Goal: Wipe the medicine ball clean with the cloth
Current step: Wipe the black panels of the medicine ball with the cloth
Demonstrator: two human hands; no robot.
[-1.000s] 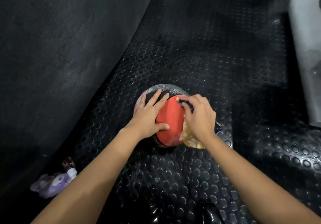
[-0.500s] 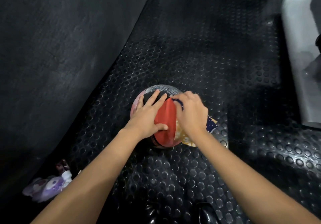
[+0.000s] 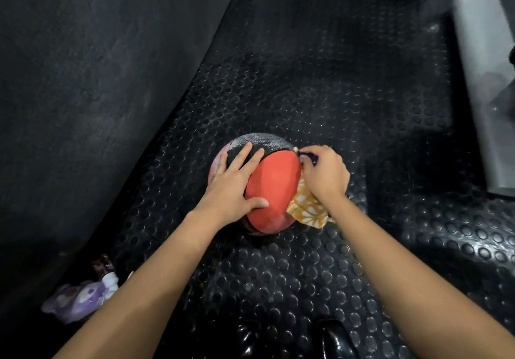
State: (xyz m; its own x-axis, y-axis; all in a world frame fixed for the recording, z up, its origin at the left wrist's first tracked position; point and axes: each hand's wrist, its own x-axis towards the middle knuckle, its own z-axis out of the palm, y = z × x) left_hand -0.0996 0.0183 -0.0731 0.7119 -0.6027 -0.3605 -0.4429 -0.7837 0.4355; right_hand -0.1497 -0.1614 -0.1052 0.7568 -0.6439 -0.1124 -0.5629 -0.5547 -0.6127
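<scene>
Plush toy, purple and white, lying nearest at lower left on the studded black rubber mat. Medicine ball mid-mat, red panel up, grey panel on the far side. Left hand flat, fingers straight, pressing the ball's left side. Right hand clenched round the orange floral cloth against the ball's right edge. Grey object far right.
</scene>
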